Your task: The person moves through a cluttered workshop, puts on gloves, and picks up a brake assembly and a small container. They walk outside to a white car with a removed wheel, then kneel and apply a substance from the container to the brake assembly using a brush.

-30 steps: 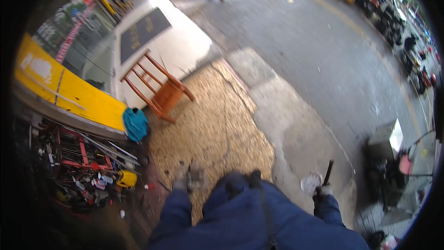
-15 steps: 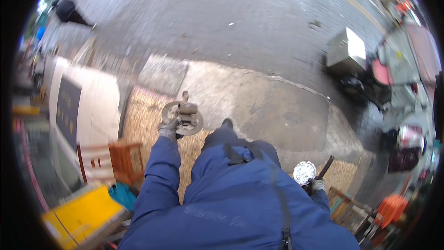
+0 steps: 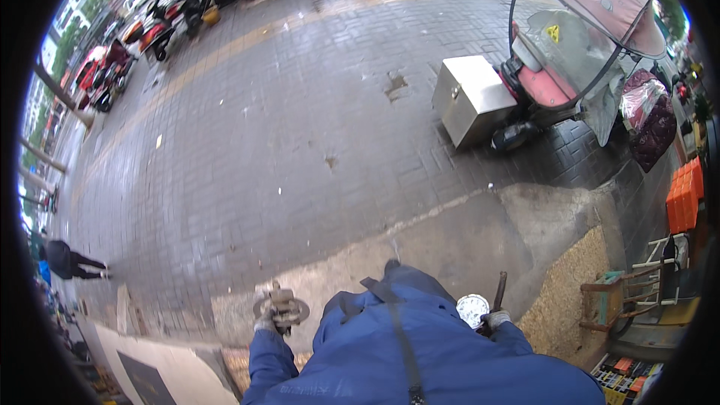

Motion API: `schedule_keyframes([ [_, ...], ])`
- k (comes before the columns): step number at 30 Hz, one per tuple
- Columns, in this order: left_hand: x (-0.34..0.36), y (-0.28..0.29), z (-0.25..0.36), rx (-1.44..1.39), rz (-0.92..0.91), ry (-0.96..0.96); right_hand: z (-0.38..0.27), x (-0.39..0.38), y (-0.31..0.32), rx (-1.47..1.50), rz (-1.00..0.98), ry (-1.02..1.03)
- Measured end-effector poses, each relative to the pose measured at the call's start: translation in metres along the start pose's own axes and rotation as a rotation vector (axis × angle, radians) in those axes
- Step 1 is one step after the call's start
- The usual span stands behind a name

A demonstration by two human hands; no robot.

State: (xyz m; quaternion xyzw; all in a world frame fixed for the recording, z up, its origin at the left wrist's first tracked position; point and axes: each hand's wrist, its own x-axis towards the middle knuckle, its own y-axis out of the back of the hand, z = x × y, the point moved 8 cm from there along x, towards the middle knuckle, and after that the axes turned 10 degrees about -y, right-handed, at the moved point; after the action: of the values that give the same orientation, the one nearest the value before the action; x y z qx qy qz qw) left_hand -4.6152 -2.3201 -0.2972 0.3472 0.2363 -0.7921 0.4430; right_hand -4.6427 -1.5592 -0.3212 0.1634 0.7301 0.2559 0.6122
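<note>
My left hand (image 3: 265, 323), in a grey glove, is closed on a round greyish-brown metal disc part (image 3: 291, 312) with a thick cylindrical piece across it. I hold it out in front of my left side, above the pavement. My right hand (image 3: 495, 320), also gloved, is closed around a dark bar (image 3: 499, 291) that points away from me. Right beside that hand is a white round thing (image 3: 472, 309) with a speckled face. Whether the same hand grips it too, I cannot tell. The fingers of both hands are partly hidden.
Ahead on the wet paving (image 3: 315, 127) stands a covered scooter (image 3: 551, 82) with a silver metal box (image 3: 474, 97). At right are orange crates (image 3: 684, 195) and a small wooden stool (image 3: 602, 301). A person (image 3: 69, 261) walks at far left. Several motorbikes (image 3: 157, 37) line the back.
My view has swung to the right and up, bringing the scooter nearer the middle and the row of motorbikes into sight. Both hands keep their hold on the same things.
</note>
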Motion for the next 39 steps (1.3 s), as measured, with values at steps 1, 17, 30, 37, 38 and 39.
schedule_keyframes([
  [1,0.015,-0.012,0.005,0.055,0.081,0.000,-0.042,0.007,-0.004,-0.017,-0.042,-0.031],
  [17,0.341,-0.516,0.166,0.477,-0.070,0.068,-0.670,0.154,0.017,0.134,0.147,0.091],
  [30,0.483,-1.162,0.390,0.655,-0.318,-0.108,-1.081,0.184,0.051,0.367,-0.268,-0.281],
  [37,0.545,-1.445,0.404,0.756,-0.419,-0.029,-1.324,0.254,0.147,0.319,-0.049,-0.160],
  [38,0.559,-1.486,0.402,0.772,-0.430,-0.015,-1.345,0.263,0.149,0.456,-0.083,-0.224],
  [39,0.574,-1.528,0.402,0.789,-0.449,-0.007,-1.367,0.272,0.151,0.595,-0.111,-0.283],
])
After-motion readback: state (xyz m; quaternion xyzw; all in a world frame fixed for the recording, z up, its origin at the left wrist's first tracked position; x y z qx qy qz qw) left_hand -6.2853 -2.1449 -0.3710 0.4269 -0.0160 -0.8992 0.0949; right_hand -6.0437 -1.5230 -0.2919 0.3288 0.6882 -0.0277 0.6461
